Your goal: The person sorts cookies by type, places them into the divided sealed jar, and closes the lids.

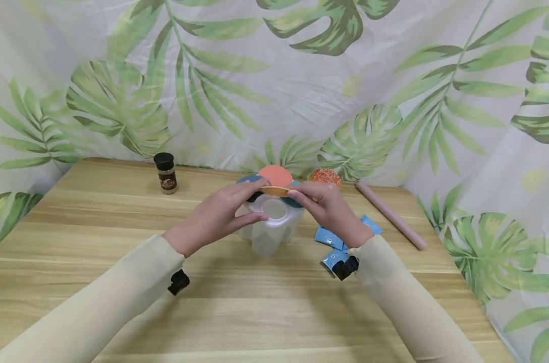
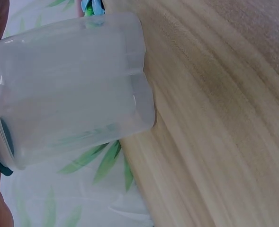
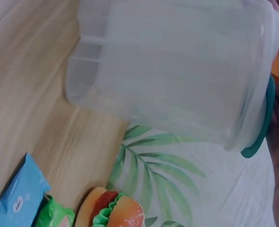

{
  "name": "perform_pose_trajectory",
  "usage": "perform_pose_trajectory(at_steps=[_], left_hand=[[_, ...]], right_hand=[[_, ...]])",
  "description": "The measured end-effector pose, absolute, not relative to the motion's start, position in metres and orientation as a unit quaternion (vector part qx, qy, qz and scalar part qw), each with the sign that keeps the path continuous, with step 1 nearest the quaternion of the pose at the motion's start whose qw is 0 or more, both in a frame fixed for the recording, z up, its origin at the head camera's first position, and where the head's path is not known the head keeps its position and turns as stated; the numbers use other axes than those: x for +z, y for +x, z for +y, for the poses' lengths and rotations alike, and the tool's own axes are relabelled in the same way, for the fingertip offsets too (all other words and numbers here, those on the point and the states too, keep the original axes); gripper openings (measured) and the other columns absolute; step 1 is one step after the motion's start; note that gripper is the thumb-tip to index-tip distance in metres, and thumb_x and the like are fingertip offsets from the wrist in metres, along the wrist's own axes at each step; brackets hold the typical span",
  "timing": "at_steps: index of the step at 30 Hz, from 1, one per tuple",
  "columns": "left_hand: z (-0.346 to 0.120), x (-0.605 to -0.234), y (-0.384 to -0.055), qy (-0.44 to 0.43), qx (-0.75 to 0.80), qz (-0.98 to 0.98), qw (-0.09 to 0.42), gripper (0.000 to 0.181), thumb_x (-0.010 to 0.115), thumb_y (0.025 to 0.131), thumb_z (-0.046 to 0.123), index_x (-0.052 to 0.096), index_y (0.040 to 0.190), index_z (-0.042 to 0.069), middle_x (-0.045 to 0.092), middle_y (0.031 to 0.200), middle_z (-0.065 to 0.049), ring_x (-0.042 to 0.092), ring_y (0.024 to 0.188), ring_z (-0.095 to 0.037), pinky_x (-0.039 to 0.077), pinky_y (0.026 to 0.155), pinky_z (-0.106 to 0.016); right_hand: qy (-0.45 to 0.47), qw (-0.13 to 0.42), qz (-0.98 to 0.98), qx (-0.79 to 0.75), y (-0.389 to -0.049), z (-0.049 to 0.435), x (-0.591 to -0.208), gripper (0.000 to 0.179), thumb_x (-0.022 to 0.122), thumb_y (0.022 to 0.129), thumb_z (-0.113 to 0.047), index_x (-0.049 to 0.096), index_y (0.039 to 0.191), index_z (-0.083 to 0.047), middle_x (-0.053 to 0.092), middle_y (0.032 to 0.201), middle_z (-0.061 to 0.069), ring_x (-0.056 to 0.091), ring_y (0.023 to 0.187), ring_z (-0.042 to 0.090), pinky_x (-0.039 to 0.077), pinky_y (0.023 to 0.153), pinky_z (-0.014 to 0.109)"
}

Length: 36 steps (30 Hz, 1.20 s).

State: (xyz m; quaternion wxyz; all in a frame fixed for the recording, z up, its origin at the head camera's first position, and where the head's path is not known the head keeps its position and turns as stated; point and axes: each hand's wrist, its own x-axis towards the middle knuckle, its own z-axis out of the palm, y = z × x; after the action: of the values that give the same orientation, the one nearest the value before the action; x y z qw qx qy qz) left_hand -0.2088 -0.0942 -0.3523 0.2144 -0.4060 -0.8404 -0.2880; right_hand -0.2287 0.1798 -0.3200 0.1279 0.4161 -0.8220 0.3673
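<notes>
A translucent storage container (image 1: 266,237) with a lobed body stands upright on the table, with coral, teal and dark blue flap lids on top. One orange flap lid (image 1: 275,191) is raised above a round opening (image 1: 274,209). My right hand (image 1: 325,204) pinches the right edge of this orange lid between thumb and fingers. My left hand (image 1: 217,214) spans the container's top, its fingers at the lid's left end and its thumb at the near rim. In the right wrist view, a teal lid (image 3: 261,130) juts beside the right hand's fingers; the left fingertips are partly hidden.
A black-capped spice jar (image 1: 166,174) stands at the back left. To the right are a toy burger (image 1: 326,176), several blue packets (image 1: 329,237) and a pink rod (image 1: 390,214). A green packet (image 3: 55,213) lies near the burger. Leaf-patterned cloth (image 1: 302,101) hangs behind the table.
</notes>
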Motion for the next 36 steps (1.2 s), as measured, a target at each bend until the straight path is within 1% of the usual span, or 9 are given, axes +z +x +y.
perform_pose_trajectory(at_steps=[2,7,10,12,16,23,26,31,36], left_hand=[[-0.095,-0.353,-0.208,-0.398,-0.291,-0.845,0.206,0.081,0.082,0.092,0.03,0.044,0.158,0.002,0.069,0.139,-0.015,0.067,0.128,-0.031,0.057,0.108,-0.048],[-0.094,-0.353,-0.208,-0.385,-0.301,-0.853,0.183,0.092,0.081,0.093,0.031,0.031,0.165,0.006,0.059,0.152,-0.018,0.061,0.137,-0.032,0.052,0.114,-0.05],[-0.094,-0.353,-0.209,-0.381,-0.31,-0.854,0.173,0.095,0.08,0.093,0.032,0.025,0.167,0.009,0.051,0.16,-0.018,0.055,0.144,-0.033,0.049,0.118,-0.051],[-0.093,-0.353,-0.21,-0.382,-0.314,-0.852,0.17,0.096,0.08,0.093,0.032,0.023,0.168,0.011,0.048,0.162,-0.018,0.053,0.146,-0.033,0.048,0.119,-0.051],[-0.094,-0.354,-0.211,-0.386,-0.318,-0.848,0.176,0.096,0.081,0.093,0.03,0.023,0.168,0.013,0.047,0.162,-0.018,0.053,0.146,-0.033,0.048,0.118,-0.05],[-0.095,-0.355,-0.212,-0.393,-0.32,-0.843,0.182,0.098,0.081,0.092,0.028,0.022,0.169,0.017,0.048,0.162,-0.015,0.053,0.146,-0.031,0.049,0.118,-0.049],[-0.096,-0.356,-0.213,-0.397,-0.323,-0.839,0.185,0.097,0.082,0.092,0.028,0.024,0.168,0.017,0.049,0.162,-0.014,0.053,0.146,-0.031,0.048,0.118,-0.049],[-0.096,-0.356,-0.213,-0.405,-0.334,-0.83,0.191,0.095,0.083,0.09,0.026,0.028,0.167,0.014,0.053,0.159,-0.015,0.056,0.143,-0.03,0.049,0.117,-0.049],[-0.096,-0.357,-0.215,-0.412,-0.35,-0.82,0.187,0.094,0.084,0.089,0.023,0.03,0.166,0.013,0.055,0.157,-0.015,0.058,0.141,-0.029,0.05,0.116,-0.048]], right_hand=[[0.392,0.114,-0.827,0.385,-0.232,0.179,-0.32,0.019,0.064,0.104,-0.008,0.081,0.112,-0.006,0.081,0.103,0.01,0.065,0.077,0.013,0.051,0.069,0.022],[0.34,0.072,-0.829,0.439,-0.239,0.177,-0.316,0.022,0.062,0.106,-0.011,0.08,0.113,-0.001,0.08,0.107,0.016,0.072,0.087,0.016,0.059,0.079,0.021],[0.32,0.054,-0.828,0.457,-0.242,0.177,-0.313,0.024,0.061,0.106,-0.01,0.079,0.116,0.002,0.08,0.108,0.02,0.074,0.087,0.012,0.063,0.081,0.023],[0.312,0.042,-0.827,0.466,-0.245,0.176,-0.312,0.024,0.06,0.107,-0.01,0.078,0.117,0.003,0.079,0.109,0.022,0.076,0.087,0.008,0.064,0.082,0.024],[0.303,0.024,-0.826,0.475,-0.248,0.175,-0.31,0.026,0.059,0.108,-0.011,0.077,0.117,0.004,0.079,0.107,0.024,0.075,0.084,0.004,0.065,0.082,0.026],[0.271,-0.013,-0.823,0.5,-0.25,0.172,-0.307,0.03,0.057,0.11,-0.016,0.076,0.121,0.005,0.077,0.11,0.025,0.073,0.084,0.004,0.065,0.082,0.025],[0.259,-0.027,-0.821,0.508,-0.25,0.171,-0.306,0.031,0.056,0.11,-0.017,0.075,0.121,0.004,0.077,0.111,0.024,0.073,0.084,0.005,0.064,0.082,0.025],[0.247,-0.031,-0.821,0.513,-0.25,0.169,-0.306,0.032,0.057,0.11,-0.02,0.076,0.119,0.003,0.077,0.107,0.021,0.071,0.085,0.008,0.064,0.082,0.024],[0.246,-0.027,-0.82,0.515,-0.249,0.17,-0.308,0.031,0.057,0.11,-0.019,0.076,0.12,0.003,0.076,0.109,0.02,0.071,0.085,0.008,0.063,0.082,0.023]])
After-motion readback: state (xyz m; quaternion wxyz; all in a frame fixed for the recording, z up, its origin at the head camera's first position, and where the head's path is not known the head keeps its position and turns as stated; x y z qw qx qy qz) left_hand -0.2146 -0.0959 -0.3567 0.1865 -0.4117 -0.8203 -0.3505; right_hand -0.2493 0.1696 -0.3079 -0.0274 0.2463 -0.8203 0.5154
